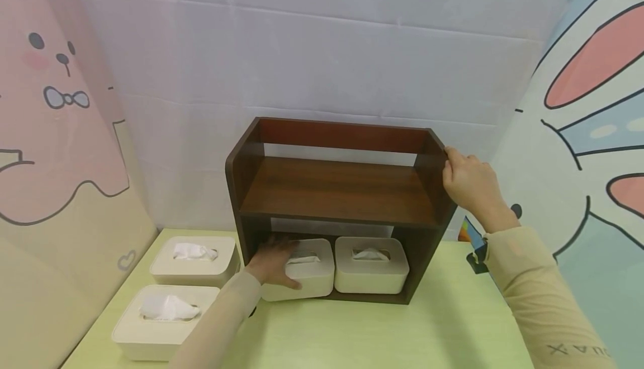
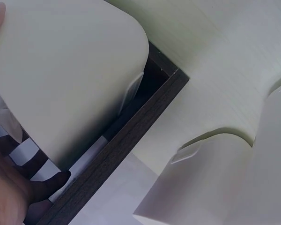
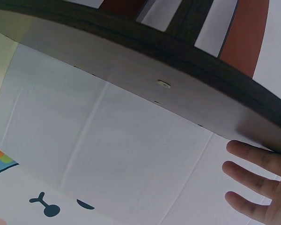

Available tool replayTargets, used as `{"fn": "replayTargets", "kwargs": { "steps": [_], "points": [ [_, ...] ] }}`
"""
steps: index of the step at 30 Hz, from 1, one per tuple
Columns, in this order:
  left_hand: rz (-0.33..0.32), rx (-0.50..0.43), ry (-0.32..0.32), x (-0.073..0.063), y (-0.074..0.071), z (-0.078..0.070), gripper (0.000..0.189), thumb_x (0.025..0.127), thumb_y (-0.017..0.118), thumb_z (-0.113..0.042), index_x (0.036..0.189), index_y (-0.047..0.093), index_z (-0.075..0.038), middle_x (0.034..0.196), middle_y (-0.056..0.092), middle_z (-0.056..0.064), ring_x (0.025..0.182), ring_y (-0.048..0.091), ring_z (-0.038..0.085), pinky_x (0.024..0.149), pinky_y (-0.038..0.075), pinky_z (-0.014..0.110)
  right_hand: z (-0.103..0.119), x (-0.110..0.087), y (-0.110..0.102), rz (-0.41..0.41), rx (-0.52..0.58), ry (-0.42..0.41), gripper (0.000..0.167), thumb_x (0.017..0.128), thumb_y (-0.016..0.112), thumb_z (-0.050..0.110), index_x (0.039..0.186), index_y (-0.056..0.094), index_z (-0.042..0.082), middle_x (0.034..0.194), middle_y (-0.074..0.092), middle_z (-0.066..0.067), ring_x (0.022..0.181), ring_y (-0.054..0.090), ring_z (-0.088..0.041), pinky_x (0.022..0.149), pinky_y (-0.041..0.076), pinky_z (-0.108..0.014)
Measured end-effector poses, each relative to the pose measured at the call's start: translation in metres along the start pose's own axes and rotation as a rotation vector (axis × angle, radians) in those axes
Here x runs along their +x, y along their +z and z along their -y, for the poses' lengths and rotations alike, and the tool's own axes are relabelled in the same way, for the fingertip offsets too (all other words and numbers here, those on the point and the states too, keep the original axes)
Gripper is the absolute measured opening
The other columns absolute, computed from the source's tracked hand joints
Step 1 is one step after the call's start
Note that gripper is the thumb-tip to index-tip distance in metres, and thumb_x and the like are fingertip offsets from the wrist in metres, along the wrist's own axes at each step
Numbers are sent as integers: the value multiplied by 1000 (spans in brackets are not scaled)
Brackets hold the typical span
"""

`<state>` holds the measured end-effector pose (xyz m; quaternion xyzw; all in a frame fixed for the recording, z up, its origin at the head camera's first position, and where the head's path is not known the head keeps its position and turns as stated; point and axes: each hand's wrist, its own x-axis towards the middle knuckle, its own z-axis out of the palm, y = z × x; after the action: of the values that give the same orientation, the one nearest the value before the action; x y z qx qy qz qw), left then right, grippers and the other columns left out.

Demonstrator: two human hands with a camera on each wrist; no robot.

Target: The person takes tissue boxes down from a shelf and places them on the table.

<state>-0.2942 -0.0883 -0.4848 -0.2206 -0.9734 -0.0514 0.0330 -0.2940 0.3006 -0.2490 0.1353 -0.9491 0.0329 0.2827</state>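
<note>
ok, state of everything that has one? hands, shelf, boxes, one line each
Shelf: upright, open-fronted, lower level occupied
Left shelf box: lower level, slightly askew, tissue showing
Right shelf box: lower level, upright, tissue showing
Rear loose box: upright outside shelf, tissue poking up
Front loose box: upright outside shelf, tissue poking up
Left hand: spread on left shelf box
Right hand: gripping shelf's right side
</note>
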Motion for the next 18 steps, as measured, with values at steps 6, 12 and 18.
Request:
{"fn": "replayTargets", "kwargs": {
  "steps": [6,12,18],
  "points": [
    [17,-27,-33,-6,-4,-4,105,53,70,-70,139,38,-19,143,37,11,131,29,44,99,30,60,1,0,-1,-7,3,0,39,92,34,13,123,46,-6,94,58,-36,77,54,-51,60,41,-60],
    [-3,-11,-26,-11,-11,-7,104,53,70,-70,138,40,-19,141,40,11,128,33,44,97,32,61,1,-1,-1,-4,-1,3,39,92,34,14,123,45,-7,95,57,-36,76,54,-50,59,42,-59],
    [-30,9,-20,-16,-14,-8,103,52,68,-73,137,41,-21,138,43,10,125,37,42,94,36,59,0,-1,-1,2,0,8,39,92,35,14,124,45,-6,95,57,-37,76,53,-50,59,42,-59]
  ]
}}
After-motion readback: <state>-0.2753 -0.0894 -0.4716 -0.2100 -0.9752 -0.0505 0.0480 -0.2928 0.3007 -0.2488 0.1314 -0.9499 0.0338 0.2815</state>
